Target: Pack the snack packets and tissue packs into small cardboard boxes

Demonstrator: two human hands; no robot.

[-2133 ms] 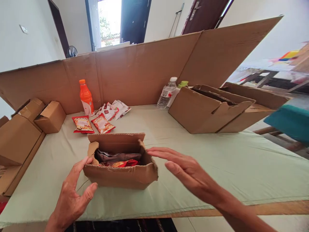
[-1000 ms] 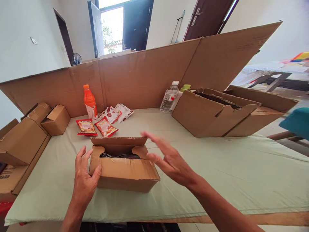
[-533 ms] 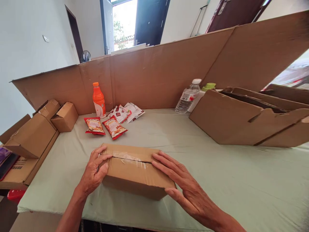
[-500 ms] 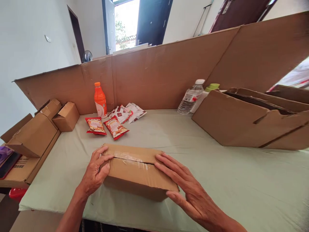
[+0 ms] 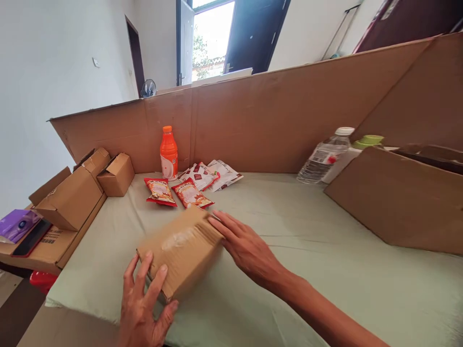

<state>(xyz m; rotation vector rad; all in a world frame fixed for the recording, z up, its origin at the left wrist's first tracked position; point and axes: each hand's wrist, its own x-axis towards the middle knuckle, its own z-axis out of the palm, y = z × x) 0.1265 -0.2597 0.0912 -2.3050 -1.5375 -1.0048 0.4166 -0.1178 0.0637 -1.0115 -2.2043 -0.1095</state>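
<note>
A taped brown cardboard box (image 5: 183, 248) lies at an angle on the pale green cloth, slightly blurred by motion. My left hand (image 5: 142, 299) grips its near left end, fingertips on the top edge and thumb at the near corner. At the far right end, my right hand (image 5: 248, 248) is pressed along the side with its fingers over the edge. The box is held between both hands; its underside is hidden. Just beyond it lie two red snack packets, one on the left (image 5: 160, 192) and one on the right (image 5: 192, 193).
Behind stand an orange bottle (image 5: 169, 154) and several white packets (image 5: 217, 176) before a cardboard wall (image 5: 253, 120). To the right are a clear water bottle (image 5: 325, 156) and a large cardboard box (image 5: 390, 197). Small cartons (image 5: 115, 178) and a purple pack (image 5: 18, 224) sit left.
The box has turned counterclockwise, its right end swinging away from me. My left hand has shifted to the near corner, my right to the far end. The view has swung left.
</note>
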